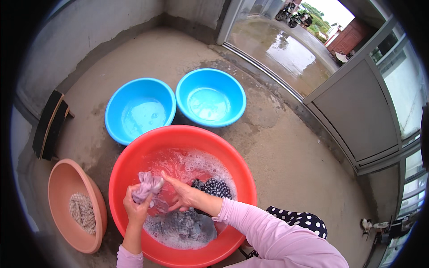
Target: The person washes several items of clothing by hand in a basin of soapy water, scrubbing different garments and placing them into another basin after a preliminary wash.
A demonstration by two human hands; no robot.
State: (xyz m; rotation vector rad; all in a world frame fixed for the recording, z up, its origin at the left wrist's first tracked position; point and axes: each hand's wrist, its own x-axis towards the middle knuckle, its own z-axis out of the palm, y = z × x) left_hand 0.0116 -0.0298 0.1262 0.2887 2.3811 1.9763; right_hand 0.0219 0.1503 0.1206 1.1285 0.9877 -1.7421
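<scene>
One round red plastic basin (182,132) holds suds (202,160) and patterned cloths (218,187); above, the left hand (135,206) clenches one bunched lilac cloth (146,186), the right hand's (184,193) fingers spread, ungripping. Two round blue basins (124,99) hold water (145,114); one peach basin (66,181), beige cloth (82,212).

Motorcycles (293,19) outside a grey-framed doorway (263,70)

2 pink sleeves (268,230), white-dotted black garment (303,220)
</scene>
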